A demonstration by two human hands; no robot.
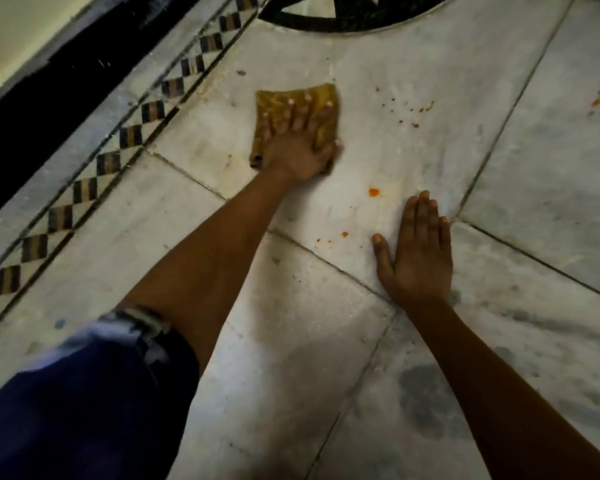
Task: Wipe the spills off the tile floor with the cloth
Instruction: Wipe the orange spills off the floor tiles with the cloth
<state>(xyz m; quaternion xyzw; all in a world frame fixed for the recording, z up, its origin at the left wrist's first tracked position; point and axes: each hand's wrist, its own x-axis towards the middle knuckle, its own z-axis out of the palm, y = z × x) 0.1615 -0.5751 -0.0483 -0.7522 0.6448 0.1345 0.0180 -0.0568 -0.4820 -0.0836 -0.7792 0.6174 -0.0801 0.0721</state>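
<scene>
While the right hand (417,252) rests flat on the pale marble tile floor (378,64), the left hand's (300,147) spread fingers (303,112) press a seemingly damp, square mustard-yellow cloth (321,95) beside orange spills (373,192).

Yellow cloth (321,98) flat on pale tile floor (291,358); orange spills (373,192) scattered right of it.

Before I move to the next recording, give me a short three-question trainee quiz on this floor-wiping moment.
1. True or false: the left hand presses the cloth flat with spread fingers.
2. What does the right hand rest on? A) the cloth B) the bare tile floor C) a bucket
3. Fill in: the orange blob lies between the cloth and the ____ hand.

Key: 1 true; 2 B; 3 right.
</scene>
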